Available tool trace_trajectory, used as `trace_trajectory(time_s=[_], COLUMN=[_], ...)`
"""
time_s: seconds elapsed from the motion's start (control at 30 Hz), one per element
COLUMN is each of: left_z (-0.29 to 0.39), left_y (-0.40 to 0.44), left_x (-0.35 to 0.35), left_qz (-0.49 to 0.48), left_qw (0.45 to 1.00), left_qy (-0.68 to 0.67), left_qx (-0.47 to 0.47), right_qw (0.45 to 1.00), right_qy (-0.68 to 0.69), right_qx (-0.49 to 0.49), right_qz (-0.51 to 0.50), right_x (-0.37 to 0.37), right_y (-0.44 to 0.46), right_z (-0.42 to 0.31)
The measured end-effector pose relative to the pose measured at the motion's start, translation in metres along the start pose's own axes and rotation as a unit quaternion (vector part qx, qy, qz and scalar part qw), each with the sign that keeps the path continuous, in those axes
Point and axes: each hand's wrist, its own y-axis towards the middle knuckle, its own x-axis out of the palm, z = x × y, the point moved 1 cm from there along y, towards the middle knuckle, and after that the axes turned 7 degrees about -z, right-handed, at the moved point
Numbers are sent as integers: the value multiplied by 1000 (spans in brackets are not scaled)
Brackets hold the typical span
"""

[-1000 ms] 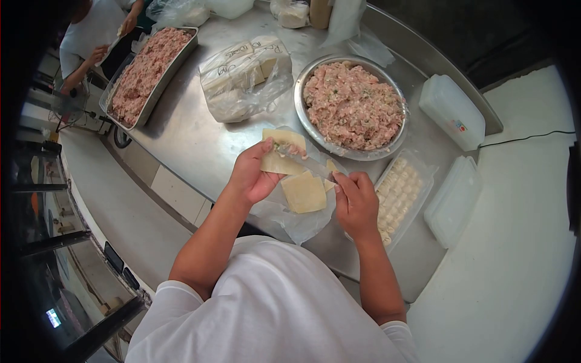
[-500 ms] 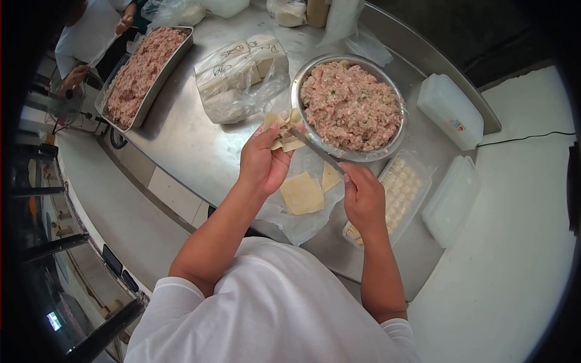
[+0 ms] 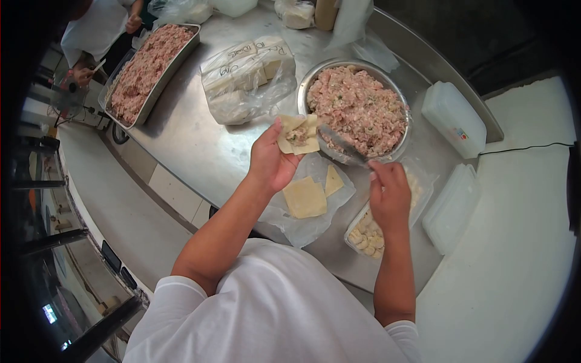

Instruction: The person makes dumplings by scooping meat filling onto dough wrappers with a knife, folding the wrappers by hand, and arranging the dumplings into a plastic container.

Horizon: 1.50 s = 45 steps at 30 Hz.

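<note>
My left hand [image 3: 270,161] holds a square dough wrapper [image 3: 310,147] with a dab of meat filling [image 3: 296,135] on its middle. In my right hand [image 3: 391,195] is the handle of a flat metal spatula [image 3: 346,145]. Its blade, slightly blurred, lies over the near rim of the steel bowl [image 3: 302,100], which is heaped with minced meat [image 3: 354,109]. Below my left hand, wrappers [image 3: 304,198] and a folded or cut piece [image 3: 333,180] lie on a plastic sheet [image 3: 290,224]. Beneath my right hand is a clear container of small filled dumplings [image 3: 367,235], partly hidden.
A deep metal tray [image 3: 163,85] of minced meat stands at the left edge of the steel table, by a co-worker [image 3: 100,30]. A plastic-wrapped wrapper stack [image 3: 233,69] sits behind my left hand. On the right are a white plastic box [image 3: 454,114] and another [image 3: 451,209].
The spatula has come off the wrapper and moved right to the bowl's rim with my right hand. The wrapper now lies flatter, its filling showing. The view has shifted slightly.
</note>
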Motion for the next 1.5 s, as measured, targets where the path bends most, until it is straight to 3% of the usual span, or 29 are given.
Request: trace_trajectory(time_s=[0.1,0.23,0.3,0.43,0.47,0.5,0.57,0.63,0.67,0.73,0.77,0.83,0.87,0.93,0.97,1.03,1.07,1.13,1.17,1.2,1.23,1.27,1.33,1.37,1.43,1.5], left_z=[-16,-24,-20,-15,-20,-25,-30,-29,-30,-34,-39,-48,-53,-61,-65,-72,-82,-111,-132,-151,-161,-170,-177,-178,-172,-171], left_y=[2,3,-7,-13,-12,-13,-22,-29,-30,-31,-31,-32,-30,-25,-26,-31,-32,-40,-45,-52,-62,-71,-79,-77,-73,-73], left_x=[-4,-7,-6,3,-3,-7,-17,3,7,13,11,3,0,6,10,37,39,37,32,29,33,35,42,36,31,25], left_qz=[-20,-23,-106,-155,-128,-95,-137,-144,-149,-166,-172,-231,-236,-183,-187,-155,-159,-206,-226,-243,-247,-258,-271,-276,-432,-467], left_qw=[999,999,993,985,976,924,916,729,728,623,621,550,549,642,642,708,707,763,816,860,858,843,834,830,672,651], left_qy=[24,41,-31,-44,165,365,371,669,669,763,763,792,792,739,738,686,687,603,520,430,431,440,425,427,601,597], left_qx=[-17,-11,-36,-54,-62,-67,-64,17,15,46,44,128,126,94,92,-56,-58,-104,-116,-128,-134,-169,-222,-229,8,-36], right_qw=[997,999,1000,998,998,998,997,994,994,987,988,986,986,988,987,973,972,917,916,875,818,816,617,615,605,596], right_qy=[-48,-27,-2,58,57,44,32,-17,-18,-63,-64,-66,-66,2,1,118,118,269,269,386,495,496,716,716,698,701], right_qx=[-63,-36,-28,-1,-1,-1,4,5,10,12,18,35,40,127,131,198,201,288,293,292,286,289,283,284,322,331], right_qz=[5,-16,-8,-8,-5,-36,-67,-110,-107,-144,-141,-148,-146,-90,-88,-31,-28,-55,-51,7,66,73,162,171,205,207], right_x=[23,34,19,-21,-29,-35,-40,-41,-43,-49,-56,-75,-84,-100,-101,-88,-77,-46,-30,-12,1,11,25,25,22,20], right_y=[-18,-27,-26,-27,-28,-31,-37,-42,-44,-48,-51,-58,-62,-73,-80,-99,-108,-129,-136,-140,-145,-151,-163,-169,-182,-200], right_z=[-2,4,-4,-21,-22,-22,-22,-25,-25,-26,-26,-23,-19,-7,-1,18,23,23,18,10,6,5,6,8,15,22])
